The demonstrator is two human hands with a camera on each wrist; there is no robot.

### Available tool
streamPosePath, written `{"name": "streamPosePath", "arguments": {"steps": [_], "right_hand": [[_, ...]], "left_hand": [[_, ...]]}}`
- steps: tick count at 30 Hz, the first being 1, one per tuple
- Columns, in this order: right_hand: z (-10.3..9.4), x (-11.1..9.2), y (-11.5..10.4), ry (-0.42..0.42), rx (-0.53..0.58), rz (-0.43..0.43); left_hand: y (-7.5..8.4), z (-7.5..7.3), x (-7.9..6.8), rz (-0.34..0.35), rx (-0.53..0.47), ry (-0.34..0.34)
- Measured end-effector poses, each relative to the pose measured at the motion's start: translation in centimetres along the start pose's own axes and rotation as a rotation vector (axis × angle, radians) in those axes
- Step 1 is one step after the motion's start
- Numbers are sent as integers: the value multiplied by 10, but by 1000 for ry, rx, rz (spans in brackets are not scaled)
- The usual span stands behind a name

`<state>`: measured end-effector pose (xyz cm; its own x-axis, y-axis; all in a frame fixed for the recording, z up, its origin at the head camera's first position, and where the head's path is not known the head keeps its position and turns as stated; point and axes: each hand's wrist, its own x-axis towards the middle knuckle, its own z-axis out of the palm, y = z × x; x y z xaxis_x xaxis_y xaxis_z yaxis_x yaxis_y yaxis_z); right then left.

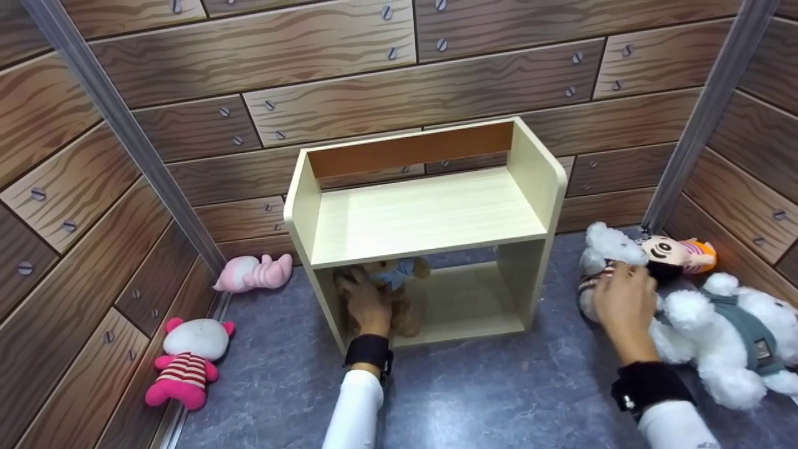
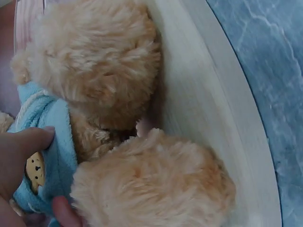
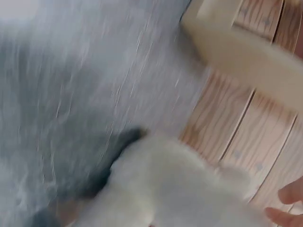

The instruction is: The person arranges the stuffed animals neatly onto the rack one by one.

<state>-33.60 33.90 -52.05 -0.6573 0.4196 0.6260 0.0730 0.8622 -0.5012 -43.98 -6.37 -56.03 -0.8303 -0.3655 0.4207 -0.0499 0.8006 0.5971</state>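
A light-brown teddy bear (image 1: 408,315) in a blue hoodie (image 2: 57,137) sits at the left end of the shelf's lower compartment. My left hand (image 1: 368,305) grips it from the front, with the thumb pressed on the hoodie. The cream two-tier shelf (image 1: 430,212) stands against the back wall. On the right, my right hand (image 1: 625,302) reaches over a white plush (image 1: 614,244) in a striped top. The right wrist view is blurred, showing white fur (image 3: 165,179) and fingertips (image 3: 291,193) beside it with a gap between.
A larger white plush (image 1: 723,349) with a green garment lies at the right, near an orange-and-cream striped toy (image 1: 679,252). Toward the left wall lie a pink plush (image 1: 255,273) and a grey-headed pink doll (image 1: 187,362) in stripes. Wood-patterned panels (image 1: 349,81) enclose the dark floor.
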Motion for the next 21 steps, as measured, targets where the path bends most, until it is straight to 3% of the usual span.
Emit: {"name": "streamPosePath", "arguments": {"steps": [5, 8, 14, 21], "right_hand": [[-4, 13, 25, -317, -16, 226], [-4, 15, 36, -483, -39, 246], [0, 14, 46, -576, -15, 221], [3, 23, 48, -770, 83, 378]], "left_hand": [[-1, 2, -2, 30, -60, 33], [-1, 1, -4, 55, -81, 32], [-7, -6, -9, 135, -130, 24], [-10, -16, -13, 195, -161, 27]]}}
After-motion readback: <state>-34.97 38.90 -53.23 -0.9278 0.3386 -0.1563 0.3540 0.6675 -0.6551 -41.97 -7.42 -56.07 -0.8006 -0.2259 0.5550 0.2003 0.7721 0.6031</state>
